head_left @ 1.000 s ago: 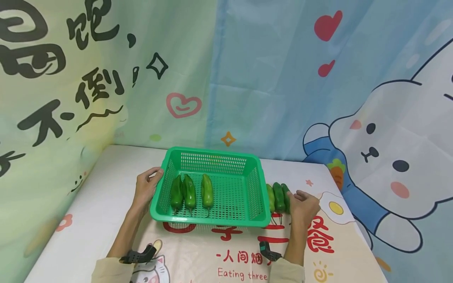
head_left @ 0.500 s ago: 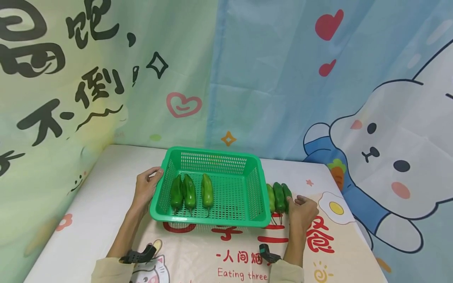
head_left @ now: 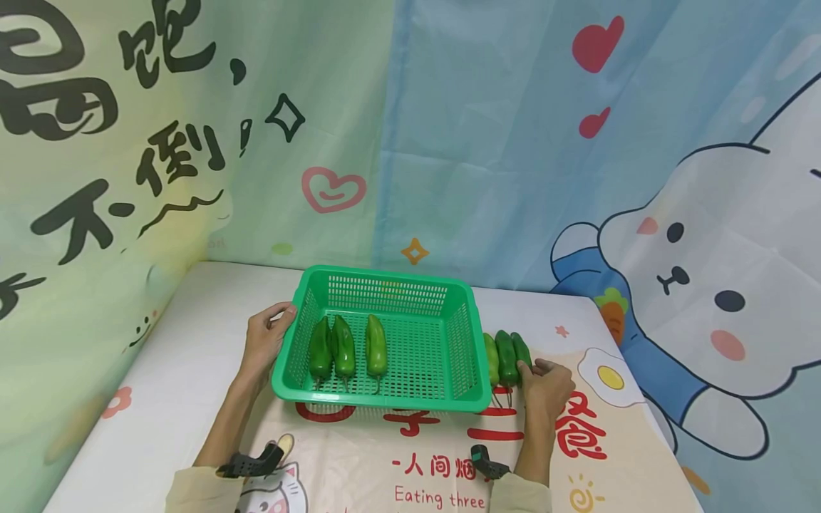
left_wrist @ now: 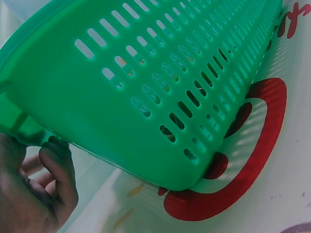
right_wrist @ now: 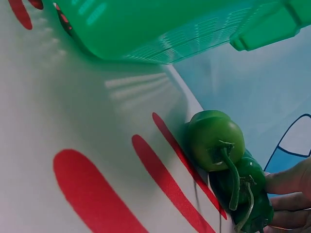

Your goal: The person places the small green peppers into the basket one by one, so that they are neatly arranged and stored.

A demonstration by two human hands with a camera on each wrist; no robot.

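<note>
A green slotted plastic basket [head_left: 420, 405] stands on the table with three green peppers in it, one of them a lighter pepper [head_left: 376, 345] standing apart. My left hand [head_left: 265, 342] grips the basket's left rim, fingers curled at the edge in the left wrist view. Three more peppers lie side by side just right of the basket: a light green pepper [right_wrist: 214, 141], a darker middle pepper [head_left: 507, 358] and the outermost green pepper [head_left: 521, 349]. My right hand [head_left: 547, 386] holds the outermost one near its stem end, thumb and fingers against it; its far side is hidden.
A printed cloth [head_left: 436, 463] with red lettering covers the front of the table. Behind stands a patterned curtain [head_left: 474, 178] with a large rabbit at the right. A wrist camera [head_left: 489, 462] sits on the right wrist.
My right hand has shifted slightly left and toward me, uncovering more of the outermost pepper, which has edged right. The left hand and basket stay in place.
</note>
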